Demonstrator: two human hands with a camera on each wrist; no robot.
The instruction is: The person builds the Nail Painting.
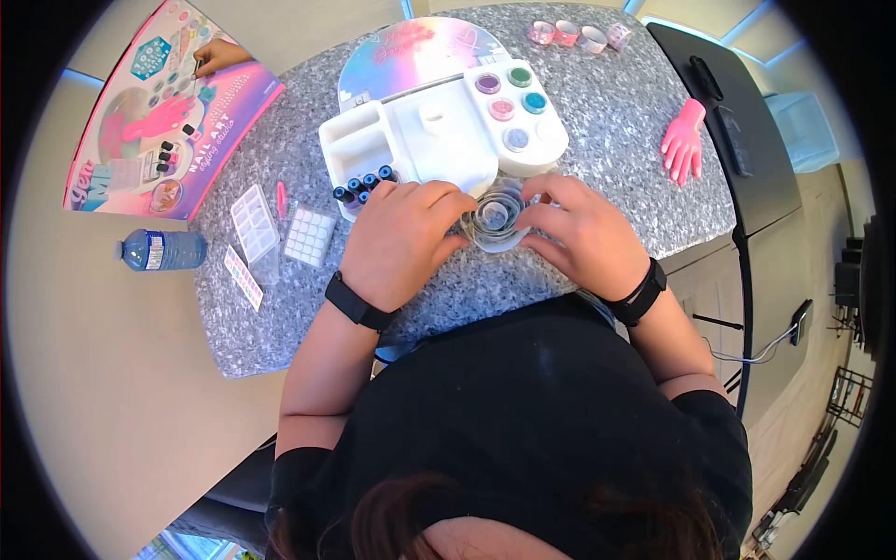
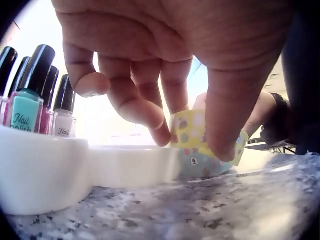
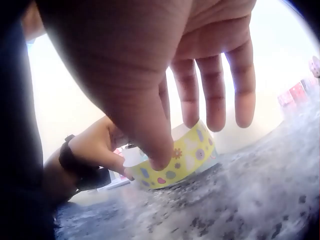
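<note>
Speckled grey stone covers the tabletop [image 1: 607, 121] we sit at, pale floor showing beyond its left edge. Our left hand [image 1: 401, 233] has its thumb against the yellow patterned face of the coiled strips [image 1: 495, 217], its fingers bent around the far side. Our right hand [image 1: 588, 229] grips the opposite side between thumb and fingertips, its other fingers apart. Between our hands, the coil sits at the near edge of the white case [image 1: 439, 154], a blue patterned layer below the yellow. Dark-capped polish bottles [image 1: 362, 189] stand in the case's left section, glitter pots [image 1: 501, 109] in its right. Farther left we have two compartment trays, a sticker sheet [image 1: 243, 277], a water bottle [image 1: 173, 250] and the nail art box [image 1: 163, 121]; far right, a pink model hand [image 1: 683, 142]; beyond the case, printed rolls [image 1: 566, 35].
</note>
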